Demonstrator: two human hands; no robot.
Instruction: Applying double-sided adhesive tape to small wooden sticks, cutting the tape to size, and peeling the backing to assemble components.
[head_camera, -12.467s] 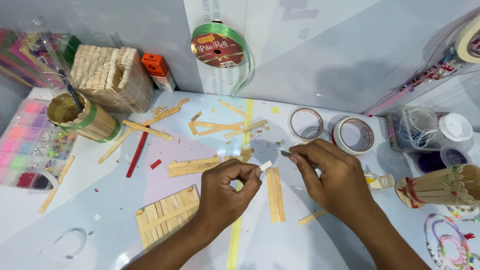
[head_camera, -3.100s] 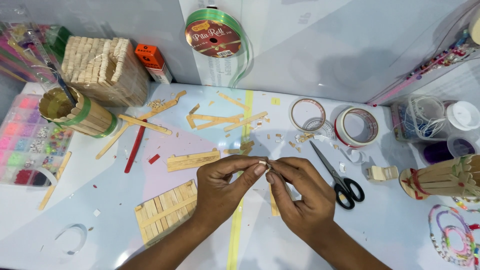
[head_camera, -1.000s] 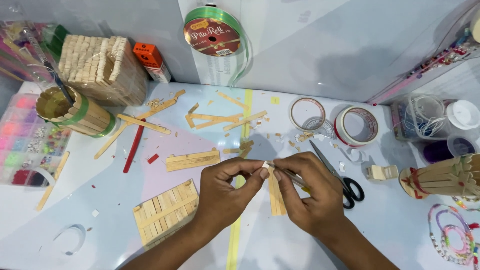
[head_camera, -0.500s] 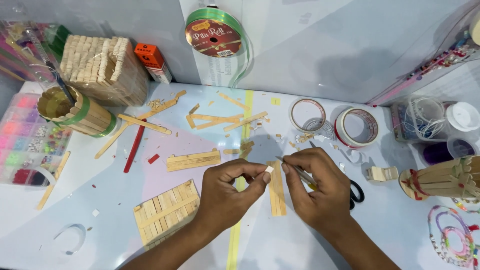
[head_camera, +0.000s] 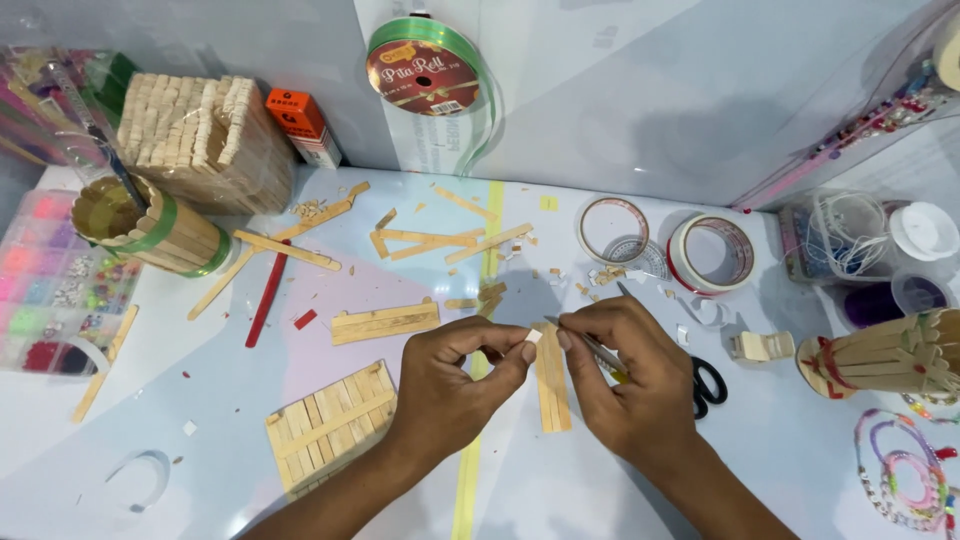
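White table (head_camera: 640, 500), stick-built cup (head_camera: 150, 225) holding a brush, left hand (head_camera: 450, 385) pinching white scrap (head_camera: 533, 337), right hand (head_camera: 625, 375) gripping tweezers (head_camera: 585, 340)

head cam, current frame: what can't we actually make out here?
- Small white piece pinched by the left hand: too small to identify.
- Scissors: mostly hidden under the right hand.
- Stick cup and bead strings: cut off by the right edge.
- Bead organizer: cut by the left edge, contents blurred.
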